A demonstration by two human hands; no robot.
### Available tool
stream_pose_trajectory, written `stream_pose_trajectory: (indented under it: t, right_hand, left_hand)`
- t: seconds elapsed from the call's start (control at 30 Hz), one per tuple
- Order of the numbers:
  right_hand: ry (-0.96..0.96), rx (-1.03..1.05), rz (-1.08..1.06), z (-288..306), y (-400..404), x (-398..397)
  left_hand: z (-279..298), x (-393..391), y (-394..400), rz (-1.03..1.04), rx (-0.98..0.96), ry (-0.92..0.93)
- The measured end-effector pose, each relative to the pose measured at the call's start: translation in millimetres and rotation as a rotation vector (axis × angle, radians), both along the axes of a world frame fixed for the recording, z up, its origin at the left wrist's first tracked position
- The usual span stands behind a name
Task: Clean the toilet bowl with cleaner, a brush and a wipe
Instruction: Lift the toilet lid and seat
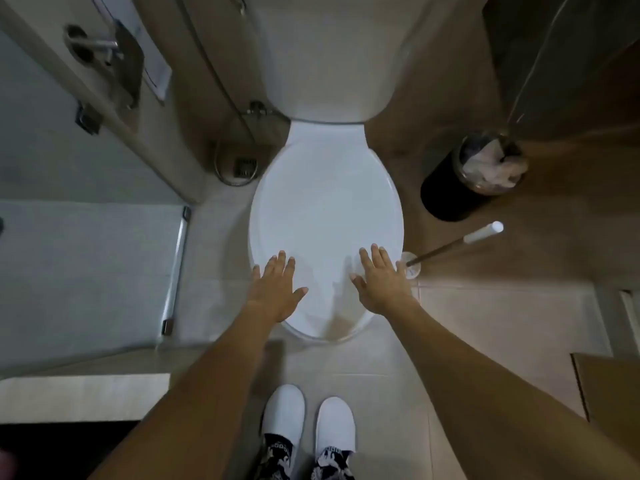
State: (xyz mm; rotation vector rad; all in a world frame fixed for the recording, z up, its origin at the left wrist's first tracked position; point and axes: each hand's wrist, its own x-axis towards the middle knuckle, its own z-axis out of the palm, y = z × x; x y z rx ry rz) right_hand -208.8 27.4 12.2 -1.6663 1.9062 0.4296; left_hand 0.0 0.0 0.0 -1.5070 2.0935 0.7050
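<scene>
Nearest the camera are the person's two bare forearms, reaching forward and down over a pair of white slippers (309, 422) on the tiled floor (363, 362).

The toilet (325, 57) stands straight ahead, tank at the far end, and its lid (325, 202) is down, so the bowl itself is hidden. The lid's long axis runs away from the person, with the rounded front edge nearest the feet.

To the right of the toilet, a dark waste bin (474, 178) sits well apart from the hands. Nearer, the toilet brush (450, 244) stands in its holder (411, 265), its handle tilted up and to the right.

The left hand (275, 292) lies over the lid's front left edge, fingers straight and slightly spread, holding nothing. The right hand (382, 282) lies over the front right, fingers likewise straight and apart, holding nothing. Whether the palms press on the lid or hover just above it, I cannot tell.

The lid's front rim lies just beneath and behind the fingertips, towards the person, so lifting it probably means hooking fingers under that near edge. The brush is just beside the right hand's outer fingers, making that hand the nearer one for it. No cleaner bottle or wipe is in view.
</scene>
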Motion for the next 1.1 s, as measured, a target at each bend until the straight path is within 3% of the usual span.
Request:
stream_pose_trajectory:
  t: [0.13,0.5,0.87,1.1]
  right_hand:
    - [-0.014,0.029,0.017,-28.6,22.3,4.3]
    - [-0.055,-0.135,0.054,-64.9,87.9,14.2]
    - [0.046,-0.249,0.087,-90.2,98.4,18.5]
    - [0.183,-0.342,0.219,-100.3,101.2,12.7]
  left_hand:
    - [-28.4,2.0,28.4,0.012,0.003,0.01]
    - [-68.2,10.9,80.0,-0.046,-0.246,0.052]
    - [-93.5,11.1,89.3,-0.062,-0.457,0.016]
    - [-101.7,16.2,90.7,-0.165,-0.55,-0.095]
